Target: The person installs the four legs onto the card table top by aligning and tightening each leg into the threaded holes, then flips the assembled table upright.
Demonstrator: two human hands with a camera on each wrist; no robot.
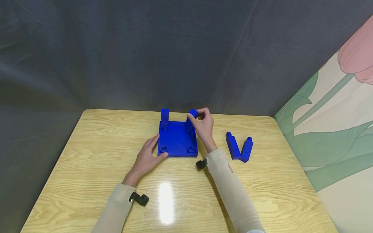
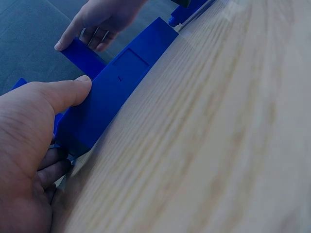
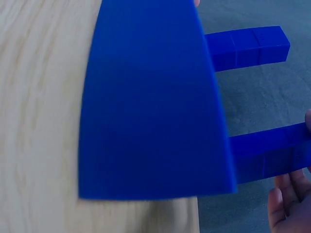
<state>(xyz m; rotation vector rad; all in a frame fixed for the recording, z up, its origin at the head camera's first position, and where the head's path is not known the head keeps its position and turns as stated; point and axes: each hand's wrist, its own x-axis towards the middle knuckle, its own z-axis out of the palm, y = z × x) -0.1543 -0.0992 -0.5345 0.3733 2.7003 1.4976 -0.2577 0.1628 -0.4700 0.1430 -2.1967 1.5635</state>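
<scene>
Resting on the pale wood-grain desk (image 1: 87,155), the left hand (image 1: 145,158) braces the near left corner of the flat square blue plastic base plate (image 1: 177,140), its thumb pressed along the near edge and its fingers stretched up the left side, straight and relaxed rather than curled round anything; the left wrist view shows that thumb flat against the plate's side wall (image 2: 112,97); the plate lies flat, with two round sockets open at its near corners; farther off, at the far right corner, the right hand (image 1: 204,124) pinches the top of a blue rectangular plastic post (image 1: 192,116) between thumb and fingertips; the post's long axis runs close to vertical, its upper end tipped slightly rightward toward the hand, its foot at the plate's corner; whether it is fully seated cannot be told; a second matching blue post (image 1: 164,118) stands upright at the far left corner; so the right hand sits directly over the held post, the left well apart from it; to the right on the desk, two loose blue posts (image 1: 239,149) lie in a V, pegs pointing away.
</scene>
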